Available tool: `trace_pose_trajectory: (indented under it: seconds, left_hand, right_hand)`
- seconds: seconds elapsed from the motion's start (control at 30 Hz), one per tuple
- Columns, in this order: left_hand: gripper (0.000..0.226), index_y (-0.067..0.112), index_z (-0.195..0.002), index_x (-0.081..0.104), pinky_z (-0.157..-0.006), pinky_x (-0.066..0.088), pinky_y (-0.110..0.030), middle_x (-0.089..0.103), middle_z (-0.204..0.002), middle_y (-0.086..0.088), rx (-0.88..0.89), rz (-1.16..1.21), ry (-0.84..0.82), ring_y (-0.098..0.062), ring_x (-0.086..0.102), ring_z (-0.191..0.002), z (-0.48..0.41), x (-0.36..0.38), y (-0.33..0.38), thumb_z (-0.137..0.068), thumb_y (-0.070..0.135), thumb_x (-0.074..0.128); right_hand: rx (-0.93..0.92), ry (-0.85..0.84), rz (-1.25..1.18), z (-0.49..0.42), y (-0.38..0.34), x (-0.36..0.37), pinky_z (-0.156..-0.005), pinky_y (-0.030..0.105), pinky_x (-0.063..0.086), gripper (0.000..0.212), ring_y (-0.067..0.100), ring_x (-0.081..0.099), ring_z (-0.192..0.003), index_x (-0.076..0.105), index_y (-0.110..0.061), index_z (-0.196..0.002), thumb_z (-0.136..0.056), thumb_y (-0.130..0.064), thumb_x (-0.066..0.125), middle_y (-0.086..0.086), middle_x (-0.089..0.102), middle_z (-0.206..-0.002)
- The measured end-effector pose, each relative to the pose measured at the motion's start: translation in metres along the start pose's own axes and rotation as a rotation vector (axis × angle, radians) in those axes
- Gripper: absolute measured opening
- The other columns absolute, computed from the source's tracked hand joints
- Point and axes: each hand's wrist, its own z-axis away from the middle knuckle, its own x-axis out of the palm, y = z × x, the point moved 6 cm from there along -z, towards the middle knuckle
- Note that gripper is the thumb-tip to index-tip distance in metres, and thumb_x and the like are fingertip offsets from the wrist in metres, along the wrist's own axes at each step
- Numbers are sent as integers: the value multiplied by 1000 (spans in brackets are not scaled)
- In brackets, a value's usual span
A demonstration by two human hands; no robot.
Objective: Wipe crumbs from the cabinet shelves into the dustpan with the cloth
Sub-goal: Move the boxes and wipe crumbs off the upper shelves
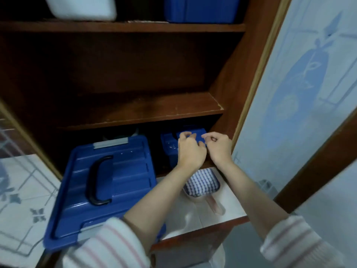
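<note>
The cloth (202, 181), blue-and-white checked, lies bunched inside the dustpan (214, 206). Both sit just below my wrists on the white tiled ledge (229, 198), and neither hand touches them. My left hand (190, 151) has its fingers curled over the top of a small blue box (169, 144) on the lowest shelf, and I judge that a hold. My right hand (218, 147) is just beside it, with thumb and forefinger drawn together at the box's right edge. I cannot tell whether it grips the box or only meets it. Pale specks show on the box top just left of the left hand. More are scattered on the lid of the large blue storage box (125, 171), which stands further left and juts out of the cabinet with its black handle (98, 180) uppermost. Above the hands the middle shelf (144, 111) carries nothing, though pale marks dot its front edge; crumbs or chipped veneer, I cannot say. Higher up stand a white container (83, 8) and a blue container (202, 8). Assessment: wiping is not in hand. The present step looks like clearing the lowest shelf, so the task appears to be early, with shelves left to wipe.
</note>
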Motion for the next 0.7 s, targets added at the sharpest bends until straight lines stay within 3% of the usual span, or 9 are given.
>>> trace_pose_trajectory:
  seconds: [0.1,0.2,0.23,0.33,0.47,0.6,0.7]
  left_hand:
    - [38,0,-132,48,-101,29,-16,36,-139,-9,37,-11,15,-20,42,-125,7,-44,4,-97,15,44]
    - [36,2,-129,52,-83,29,-6,38,-137,-7,67,-62,33,-17,48,-117,18,-83,-4,-98,16,43]
    - [34,3,-128,54,-83,31,-7,40,-136,-7,67,-78,31,-17,49,-115,21,-94,-9,-97,16,44]
    - [31,8,-121,61,-92,40,-23,51,-123,-11,66,-182,6,-23,54,-109,36,-129,-33,-96,16,44]
    - [32,11,-124,58,-90,40,-27,52,-120,-10,-32,-326,87,-26,53,-109,59,-180,-94,-95,17,45]
    - [37,14,-131,48,-100,33,-32,41,-132,-8,-189,-646,124,-27,33,-124,83,-203,-151,-95,21,42]
    - [43,10,-139,36,-102,31,-33,31,-141,-11,-212,-643,179,-28,26,-129,95,-203,-172,-98,22,36]
  right_hand:
    - [-45,-99,-41,12,-30,17,-75,33,51,20,25,64,-84,73,-3,-89,-92,-8,54,13,71,-89]
    - [-61,-239,-87,32,-48,46,-64,40,46,27,29,59,-69,67,-8,-67,-89,-5,52,14,64,-67]
    - [-75,-284,-81,39,-52,56,-63,41,44,28,28,56,-67,64,-12,-64,-89,-6,52,9,60,-61]
    - [-98,-390,-30,62,-60,84,-72,43,53,12,24,60,-73,67,-14,-92,-91,-16,56,1,60,-65]
    - [-89,-485,76,90,-61,113,-64,32,48,38,20,56,-70,52,-22,-129,-94,-37,52,-1,55,-72]
    - [-98,-446,197,98,-53,121,-79,33,51,48,29,61,-93,41,-25,-140,-94,-33,50,15,63,-104]
    - [-66,-439,191,108,-51,120,-79,33,51,46,27,61,-90,38,-25,-143,-97,-27,46,11,64,-101]
